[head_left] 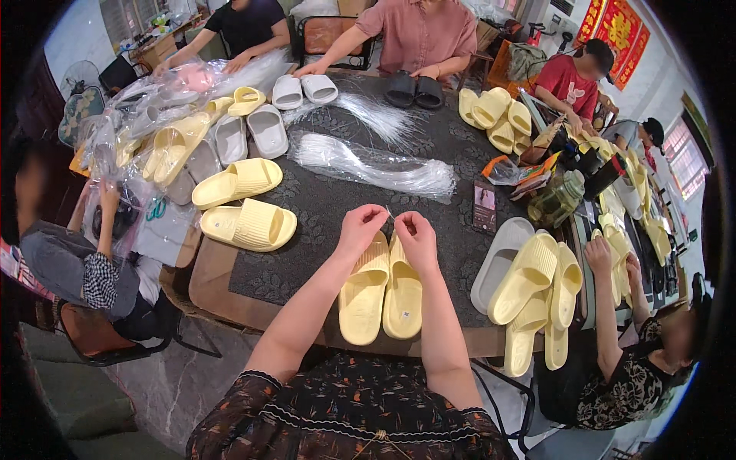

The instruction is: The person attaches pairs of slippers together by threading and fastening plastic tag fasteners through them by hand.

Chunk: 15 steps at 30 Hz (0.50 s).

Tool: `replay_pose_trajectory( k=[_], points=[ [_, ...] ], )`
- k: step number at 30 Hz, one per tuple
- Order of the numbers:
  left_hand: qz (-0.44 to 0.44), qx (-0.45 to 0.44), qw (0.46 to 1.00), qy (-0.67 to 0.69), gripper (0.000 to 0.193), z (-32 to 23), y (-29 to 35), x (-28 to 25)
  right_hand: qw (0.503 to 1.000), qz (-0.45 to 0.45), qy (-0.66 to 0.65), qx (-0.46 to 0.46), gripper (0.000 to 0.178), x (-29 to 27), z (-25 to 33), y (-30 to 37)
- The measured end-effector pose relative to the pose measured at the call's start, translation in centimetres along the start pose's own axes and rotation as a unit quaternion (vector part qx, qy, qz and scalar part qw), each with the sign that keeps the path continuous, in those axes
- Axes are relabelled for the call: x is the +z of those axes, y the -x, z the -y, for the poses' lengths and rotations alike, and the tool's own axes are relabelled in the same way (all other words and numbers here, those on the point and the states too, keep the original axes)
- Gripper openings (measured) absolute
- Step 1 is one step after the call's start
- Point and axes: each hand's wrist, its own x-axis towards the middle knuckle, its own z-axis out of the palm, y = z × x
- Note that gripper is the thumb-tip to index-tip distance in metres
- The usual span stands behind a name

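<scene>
- Head view, hands: the left hand (360,227) and right hand (414,232) are meeting just above the toe end of a pair of yellow slippers (382,290). The fingertips of both are pinching narrowly on what looks like a thin clear plastic strand (390,217), which is too fine to trace fully.
- Head view, slippers: the pair is lying side by side, touching, near the person's edge of the dark table mat (322,207). The long axis is running away from the person, with the toes pointing toward the table centre and the heels toward the body.
- Head view, handling: the slippers are looking light, soft and springy, probably foam, and unlikely to slip. The wide strap seems the easiest place to take hold. The strand is appearing flimsy and slippery, calling for a fingertip pinch.
- Head view, surroundings: a bundle of clear strands (368,162) is lying further up the mat, a phone (484,207) is resting to the right, and a loose yellow slipper (249,225) is sitting to the left. Other people are working around the table.
</scene>
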Motion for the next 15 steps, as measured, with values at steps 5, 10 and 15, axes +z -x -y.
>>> replay_pose_trajectory(
  k=[5, 10, 15],
  points=[
    [0.01, 0.032, 0.999, 0.004, 0.017, 1.2, -0.1, 0.3, 0.999, -0.013, -0.026, -0.022, 0.011, -0.1, -0.6, -0.1],
    [-0.001, 0.033, 0.999, -0.026, 0.017, -0.2, 0.4, 0.0, 1.0, -0.001, -0.021, -0.019, 0.01, 0.0, 0.2, 0.0],
    [-0.001, 0.044, 0.999, -0.023, 0.018, -0.5, 0.5, 0.6, 0.999, -0.019, -0.035, -0.015, 0.007, -0.4, 0.0, 0.1]
  ],
)
